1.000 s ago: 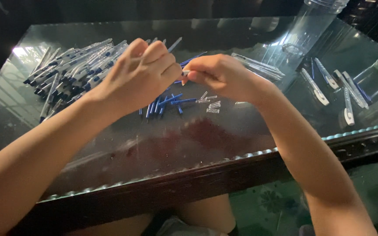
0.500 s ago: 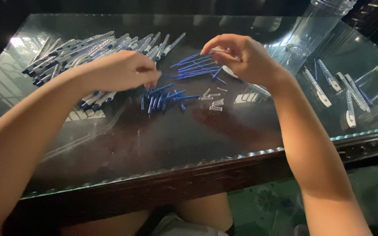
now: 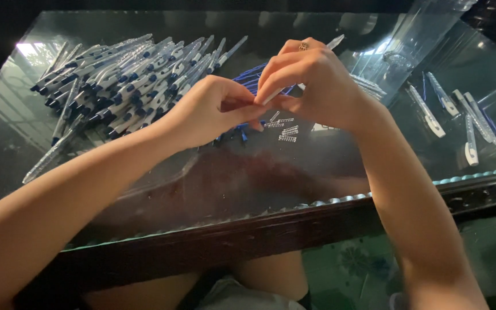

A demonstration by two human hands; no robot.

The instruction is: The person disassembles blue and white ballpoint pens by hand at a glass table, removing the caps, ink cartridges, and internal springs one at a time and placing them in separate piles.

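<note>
A glass-topped worktop (image 3: 213,189) with a dark wooden edge fills the head view, its surface throwing back window light at the far left. On its far left part lies a big heap of pens (image 3: 121,86), clear barrels with blue and white ends, fanned out in all directions, a few strays trailing towards the near-left edge. At the far right stands a clear plastic container (image 3: 409,51), and beyond it a looser scatter of pens (image 3: 449,112) with white clips lies well apart from the main heap.

Both of the person's forearms come in from the near edge and meet above the middle of the worktop. The left hand (image 3: 213,109) is curled, its thumb and fingertips pinched together right against the right hand; whatever small part it may pinch is hidden (too small to tell). The right hand (image 3: 311,86), a ring on one finger, is closed around a clear pen barrel (image 3: 334,41), whose tip sticks out past the knuckles towards the far side while its near end meets the left hand's fingertips.

Under the hands, a small pile of blue refills (image 3: 248,74) rests on the glass, mostly covered. Just beside it, towards the near side, lie several tiny metal springs (image 3: 285,131).
</note>
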